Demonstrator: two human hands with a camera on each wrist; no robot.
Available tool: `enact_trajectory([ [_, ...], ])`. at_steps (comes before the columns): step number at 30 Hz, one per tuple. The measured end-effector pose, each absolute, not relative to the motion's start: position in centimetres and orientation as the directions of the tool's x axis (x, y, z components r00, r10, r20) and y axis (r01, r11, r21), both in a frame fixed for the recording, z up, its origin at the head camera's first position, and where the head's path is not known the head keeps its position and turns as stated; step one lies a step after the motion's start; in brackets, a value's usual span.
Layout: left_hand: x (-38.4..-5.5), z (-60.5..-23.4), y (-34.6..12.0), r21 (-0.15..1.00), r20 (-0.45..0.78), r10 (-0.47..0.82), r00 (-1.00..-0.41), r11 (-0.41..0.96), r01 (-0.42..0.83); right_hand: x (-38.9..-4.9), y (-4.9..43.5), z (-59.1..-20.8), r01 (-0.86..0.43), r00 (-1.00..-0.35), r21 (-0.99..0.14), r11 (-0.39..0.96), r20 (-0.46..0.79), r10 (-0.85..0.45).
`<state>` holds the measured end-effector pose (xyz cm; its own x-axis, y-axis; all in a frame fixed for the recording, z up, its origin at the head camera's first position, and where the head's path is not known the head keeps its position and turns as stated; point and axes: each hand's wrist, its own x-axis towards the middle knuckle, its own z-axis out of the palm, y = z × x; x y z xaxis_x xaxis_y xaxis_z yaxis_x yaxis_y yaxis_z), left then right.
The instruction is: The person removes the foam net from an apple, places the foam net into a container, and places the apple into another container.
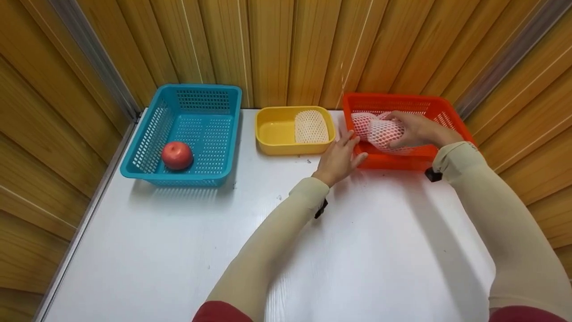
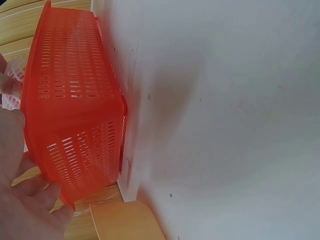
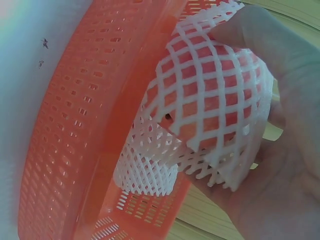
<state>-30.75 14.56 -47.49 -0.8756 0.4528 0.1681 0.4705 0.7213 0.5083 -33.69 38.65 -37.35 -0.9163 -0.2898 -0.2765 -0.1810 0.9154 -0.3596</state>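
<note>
Plainly, the head view shows a white tabletop [image 1: 268,214] between wood-patterned walls [image 1: 272,49], and a perforated red plastic basket [image 1: 389,162]. Left wrist: the left hand [image 2: 25,200] rests spread fingers on its corner. Right wrist: the right hand [image 3: 300,140], fingers curved, grips a round red fruit [image 3: 209,102] in latticed white netting [image 3: 235,170] at the basket's opening.

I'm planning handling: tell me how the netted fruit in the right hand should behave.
The netted fruit looks rounded, so may roll if released. Its white mesh looks thin and loose-edged, so probably floppy in the right hand. One end is open, so fruit might slip out.
</note>
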Motion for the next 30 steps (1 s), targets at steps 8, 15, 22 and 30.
enact_trajectory([
  [8, -30.7, -47.6, 14.6, 0.518, 0.179, 0.466, -0.867, 0.704, 0.485, -33.1, 38.6, -37.6, -0.204, -0.926, -0.378, 0.903, -0.225, -0.303],
  [15, -30.7, -47.4, 14.2, 0.497, 0.19, 0.482, -0.855, 0.704, 0.507, -32.7, 38.3, -38.0, -0.253, -0.929, -0.393, 0.884, -0.156, -0.335],
  [22, -30.7, -47.7, 13.6, 0.505, 0.209, 0.492, -0.845, 0.685, 0.524, -32.6, 38.2, -38.3, -0.262, -0.933, -0.4, 0.878, -0.126, -0.336],
  [30, -30.9, -47.8, 12.3, 0.541, 0.263, 0.502, -0.824, 0.631, 0.556, -32.4, 38.5, -38.3, -0.265, -0.939, -0.392, 0.881, -0.104, -0.329],
])
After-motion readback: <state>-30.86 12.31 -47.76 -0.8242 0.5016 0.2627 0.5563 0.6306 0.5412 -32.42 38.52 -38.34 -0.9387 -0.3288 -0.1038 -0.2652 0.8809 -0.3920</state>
